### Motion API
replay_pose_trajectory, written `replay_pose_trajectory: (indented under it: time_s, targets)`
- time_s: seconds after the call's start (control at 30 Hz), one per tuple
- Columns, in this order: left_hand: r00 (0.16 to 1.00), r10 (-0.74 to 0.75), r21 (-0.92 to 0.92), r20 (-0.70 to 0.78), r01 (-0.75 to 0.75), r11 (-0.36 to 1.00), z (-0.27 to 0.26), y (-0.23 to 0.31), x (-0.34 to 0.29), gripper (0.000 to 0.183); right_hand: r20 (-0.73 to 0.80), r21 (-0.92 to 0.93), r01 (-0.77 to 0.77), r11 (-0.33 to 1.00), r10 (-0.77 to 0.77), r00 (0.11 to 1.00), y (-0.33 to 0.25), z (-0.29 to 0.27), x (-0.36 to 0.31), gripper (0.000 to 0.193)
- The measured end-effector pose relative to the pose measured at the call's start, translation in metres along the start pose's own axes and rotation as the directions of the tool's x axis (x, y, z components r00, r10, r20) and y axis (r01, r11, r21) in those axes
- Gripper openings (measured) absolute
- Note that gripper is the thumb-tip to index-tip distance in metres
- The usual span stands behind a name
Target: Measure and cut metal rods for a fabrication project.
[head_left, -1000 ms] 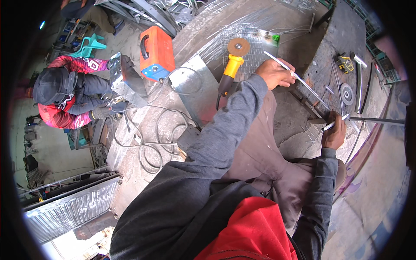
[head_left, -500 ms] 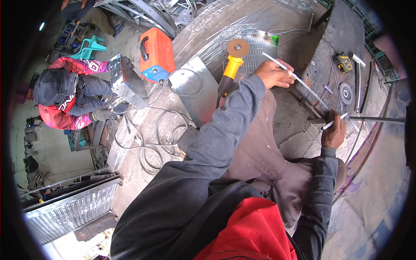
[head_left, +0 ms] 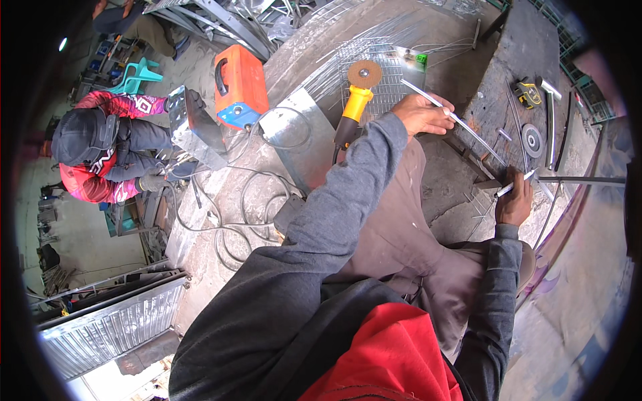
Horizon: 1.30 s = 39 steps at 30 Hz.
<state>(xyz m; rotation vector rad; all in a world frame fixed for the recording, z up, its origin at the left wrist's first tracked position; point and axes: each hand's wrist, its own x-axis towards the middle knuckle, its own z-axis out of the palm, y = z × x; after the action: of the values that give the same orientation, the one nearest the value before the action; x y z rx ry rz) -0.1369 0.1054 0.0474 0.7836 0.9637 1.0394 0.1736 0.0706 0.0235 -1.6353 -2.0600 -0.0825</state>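
Note:
My left hand [head_left: 422,115] is closed around a thin, pale metal rod [head_left: 476,139], which slants down to the right over the edge of a dark worktable [head_left: 518,60]. Close to the rod's lower end is my right hand [head_left: 515,200], its fingers wrapped round a white marker-like pen [head_left: 506,190]. The pen's tip points up toward the rod and a dark bar [head_left: 582,179] beside it. I cannot tell whether the tip touches the rod. On the worktable lie a grey grinding disc [head_left: 532,140] and a yellow-and-black tape measure [head_left: 528,93].
A yellow angle grinder [head_left: 357,103] with a brown disc rests by wire mesh [head_left: 388,60]. An orange machine [head_left: 241,85], sheet metal [head_left: 297,134] and looped cables [head_left: 231,227] are to the left. A co-worker [head_left: 87,137] in red sits holding a metal box [head_left: 194,127].
My hands keep nearly the same places, with the rod and pen still held. The pen has shifted very slightly. The co-worker's lower gloved hand has moved a little.

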Motion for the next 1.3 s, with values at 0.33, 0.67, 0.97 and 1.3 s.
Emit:
replay_pose_trajectory:
  time_s: [0.33, 0.67, 0.97, 1.3]
  targets:
    - [0.999, -0.032, -0.014, 0.017, 0.032, 0.999, 0.0016, 0.0019, 0.0003, 0.033, -0.020, 0.011, 0.004, 1.000, -0.004, 1.000, -0.0014, 0.0008, 0.0004, 0.045]
    - [1.000, -0.027, -0.034, -0.012, 0.027, 0.999, 0.0038, 0.0000, 0.0051, 0.029, -0.016, 0.005, -0.002, 1.000, 0.002, 1.000, -0.0005, 0.0015, 0.0004, 0.039]
    - [0.999, -0.044, -0.054, 0.014, 0.044, 0.998, 0.0048, -0.0004, 0.0061, 0.030, -0.017, 0.018, 0.000, 1.000, 0.000, 1.000, 0.0008, 0.0003, 0.0006, 0.045]
    - [0.999, -0.048, -0.034, 0.009, 0.048, 0.998, 0.0041, -0.0045, 0.0096, 0.031, -0.036, 0.026, 0.020, 0.999, -0.019, 0.999, 0.0001, 0.0000, 0.0012, 0.044]
